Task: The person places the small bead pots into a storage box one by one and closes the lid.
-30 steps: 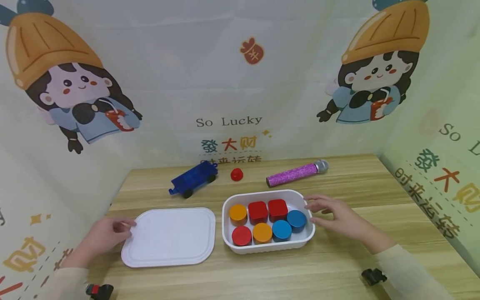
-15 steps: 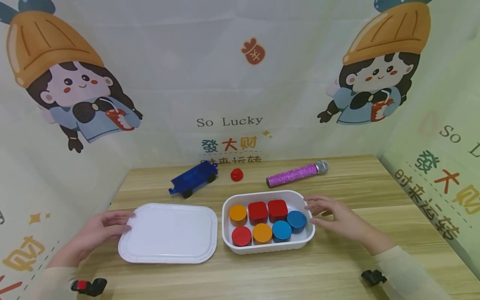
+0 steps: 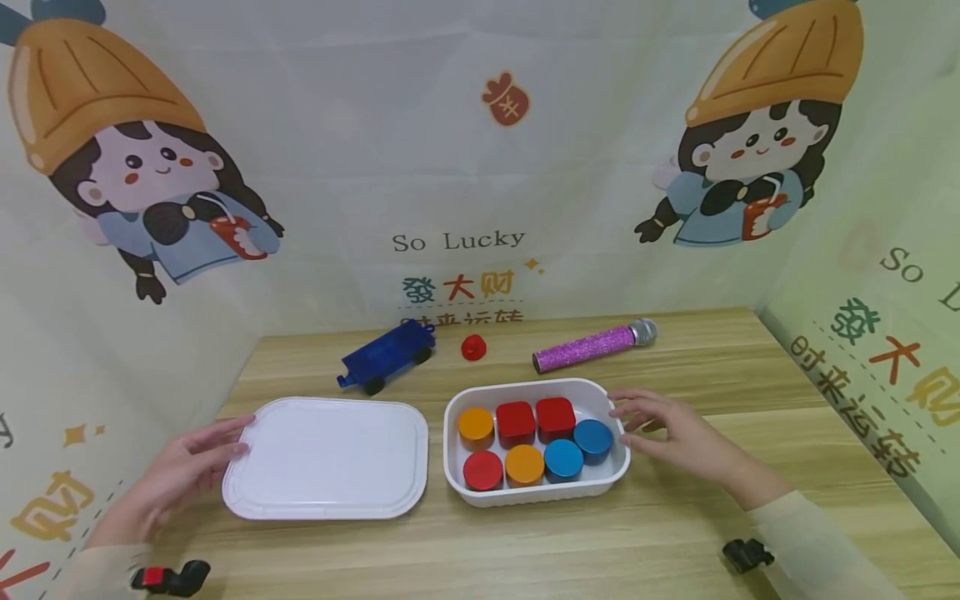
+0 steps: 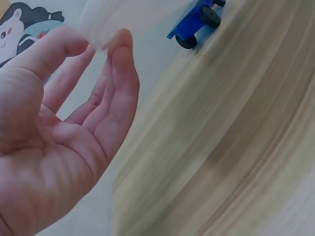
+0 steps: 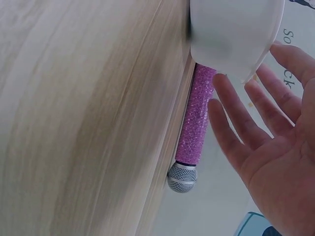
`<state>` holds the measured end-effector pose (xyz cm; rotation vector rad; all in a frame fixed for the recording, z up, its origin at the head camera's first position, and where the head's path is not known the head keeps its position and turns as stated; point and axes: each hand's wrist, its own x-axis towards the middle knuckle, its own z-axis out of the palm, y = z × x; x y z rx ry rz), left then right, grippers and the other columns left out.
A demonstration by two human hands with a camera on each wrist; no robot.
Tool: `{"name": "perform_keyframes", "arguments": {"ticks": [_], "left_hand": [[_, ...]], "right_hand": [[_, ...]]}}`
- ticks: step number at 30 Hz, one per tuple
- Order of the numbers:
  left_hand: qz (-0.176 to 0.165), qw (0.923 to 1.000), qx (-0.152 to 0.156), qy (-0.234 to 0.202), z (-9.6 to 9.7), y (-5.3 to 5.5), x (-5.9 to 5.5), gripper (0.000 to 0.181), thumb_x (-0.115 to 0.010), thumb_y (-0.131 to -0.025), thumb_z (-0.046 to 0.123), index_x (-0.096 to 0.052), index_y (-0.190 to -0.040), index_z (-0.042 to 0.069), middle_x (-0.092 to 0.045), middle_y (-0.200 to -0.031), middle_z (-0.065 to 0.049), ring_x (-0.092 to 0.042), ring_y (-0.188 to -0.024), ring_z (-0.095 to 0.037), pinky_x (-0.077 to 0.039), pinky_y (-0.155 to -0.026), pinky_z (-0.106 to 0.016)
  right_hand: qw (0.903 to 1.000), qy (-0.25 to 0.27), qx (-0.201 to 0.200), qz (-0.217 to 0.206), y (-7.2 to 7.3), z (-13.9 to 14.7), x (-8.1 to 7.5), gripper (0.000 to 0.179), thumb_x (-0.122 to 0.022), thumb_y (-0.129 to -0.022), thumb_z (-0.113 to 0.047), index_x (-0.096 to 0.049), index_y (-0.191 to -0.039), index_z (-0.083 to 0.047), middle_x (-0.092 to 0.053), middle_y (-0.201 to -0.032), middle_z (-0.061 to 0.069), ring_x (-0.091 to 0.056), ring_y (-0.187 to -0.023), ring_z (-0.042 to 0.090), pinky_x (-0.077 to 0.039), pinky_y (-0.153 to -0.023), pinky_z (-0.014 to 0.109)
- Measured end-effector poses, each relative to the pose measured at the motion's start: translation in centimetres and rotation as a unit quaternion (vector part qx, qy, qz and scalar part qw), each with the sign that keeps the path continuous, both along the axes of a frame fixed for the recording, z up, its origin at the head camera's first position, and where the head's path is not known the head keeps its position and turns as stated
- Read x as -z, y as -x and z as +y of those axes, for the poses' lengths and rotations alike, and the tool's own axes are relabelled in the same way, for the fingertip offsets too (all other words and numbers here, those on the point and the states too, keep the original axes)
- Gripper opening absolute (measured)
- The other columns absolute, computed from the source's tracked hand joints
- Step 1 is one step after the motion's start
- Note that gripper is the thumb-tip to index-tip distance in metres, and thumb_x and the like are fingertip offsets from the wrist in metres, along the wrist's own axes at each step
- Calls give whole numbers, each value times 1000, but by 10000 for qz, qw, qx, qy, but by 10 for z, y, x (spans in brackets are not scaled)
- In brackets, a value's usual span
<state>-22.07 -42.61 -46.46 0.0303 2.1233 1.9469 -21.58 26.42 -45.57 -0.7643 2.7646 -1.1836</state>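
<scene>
My left hand [image 3: 176, 467] pinches the left edge of a flat white lid [image 3: 330, 458] between thumb and fingers. In the left wrist view the lid [image 4: 118, 17] appears held off the wooden table. To its right sits a white box [image 3: 534, 497] holding several red, orange and blue pieces, round and squarish. My right hand [image 3: 678, 437] is at the box's right end, fingers spread and loosely bent, with fingertips at the rim. The right wrist view shows the box's outer wall [image 5: 231, 34] near those fingertips, thumb at the rim.
Behind the lid stands a blue toy wagon [image 3: 388, 357] with black wheels. A small red piece [image 3: 473, 347] lies right of it, and a glittery purple microphone [image 3: 596, 347] lies behind the box. A printed cloth [image 3: 337, 167] hangs around the wooden table [image 3: 525, 550].
The left hand and lid have moved up in the head view and a little left. My right hand and the box have stayed in place.
</scene>
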Motion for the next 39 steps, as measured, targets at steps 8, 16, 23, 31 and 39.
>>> {"name": "perform_keyframes", "arguments": {"ticks": [8, 16, 23, 31, 39], "left_hand": [[75, 9967, -72, -801, 5, 0, -8, 45, -57, -103, 0, -72, -126, 35, -74, -117, 15, -72, -95, -6, -62, -76, -24], [209, 9940, -70, -1075, 50, 4, -25, 43, -58, -103, 1, -71, -129, 33, -73, -116, 9, -73, -94, -9, -62, -77, -24], [464, 9870, -21, -1538, 101, 3, -29, 42, -57, -103, -2, -71, -129, 28, -74, -112, 4, -73, -91, -10, -62, -77, -24], [91, 9901, -365, -1354, 151, 1, -23, 39, -66, -100, 6, -70, -131, 29, -73, -111, 4, -72, -89, -10, -62, -79, -23], [33, 9890, -518, -1382, 201, -2, -16, 42, -67, -99, 2, -67, -137, 20, -74, -109, 4, -72, -90, -10, -62, -82, -26]], "right_hand": [[10000, -24, 49, -81, 0, -1, 0, 39, -74, -96, -17, -67, -133, -7, -55, -151, 17, -72, -107, 26, -63, -89, 37], [9986, -409, 193, 277, 0, -3, -1, 35, -75, -95, -19, -71, -129, -12, -58, -151, 11, -56, -136, 40, -50, -108, 59], [9981, -366, 201, 453, -3, -5, 0, 34, -76, -95, -17, -71, -128, -11, -59, -149, 12, -53, -139, 42, -46, -109, 64], [9979, -323, 178, 532, -3, -6, 0, 34, -75, -95, -15, -71, -128, -9, -59, -150, 12, -52, -139, 41, -45, -111, 63], [9956, -202, 90, 912, -5, -6, 3, 31, -74, -95, -13, -72, -126, -8, -61, -147, 13, -56, -136, 42, -44, -111, 62]]}}
